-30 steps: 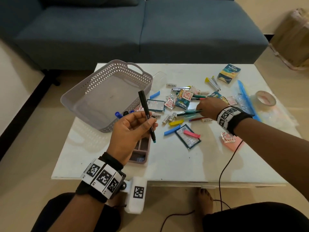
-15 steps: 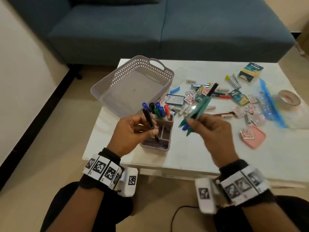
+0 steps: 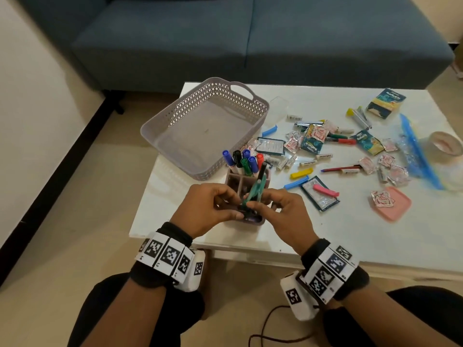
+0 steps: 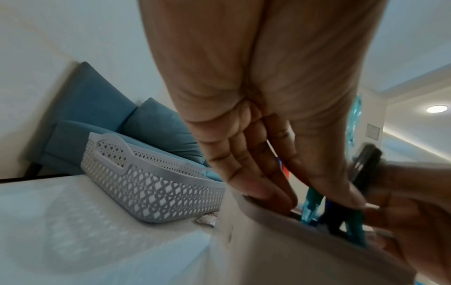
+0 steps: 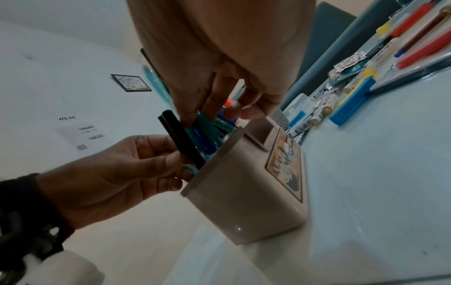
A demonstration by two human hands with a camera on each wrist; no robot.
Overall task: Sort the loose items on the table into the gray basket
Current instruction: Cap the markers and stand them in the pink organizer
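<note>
The empty gray basket [image 3: 175, 113] [image 4: 151, 189] sits at the table's far left. In front of it stands a mauve pen holder [image 3: 231, 180] [image 5: 244, 192] with several capped markers [image 3: 243, 161] in its back slots. Both hands meet over its front slot. My right hand [image 3: 260, 204] [image 5: 219, 108] grips a bundle of teal pens [image 3: 255, 190] [image 5: 207, 133] whose tips are inside the slot. My left hand [image 3: 233, 209] [image 5: 171, 167] pinches a black pen [image 5: 180, 142] against the holder's near rim. In the left wrist view the teal pens [image 4: 310, 204] stand between my left fingers and thumb.
Loose sachets, clips, pens and packets [image 3: 313, 144] cover the table's middle and right. A pink lid [image 3: 395, 206], a blue-edged zip bag [image 3: 416, 151] and a tape roll [image 3: 446, 144] lie at the right. A blue sofa [image 3: 250, 38] stands behind. The holder is close to the table's near edge.
My right hand lifted a bundle of pens from the pile and brought it to the holder. My left hand came down with the black pen. Both now meet at the front slot.
</note>
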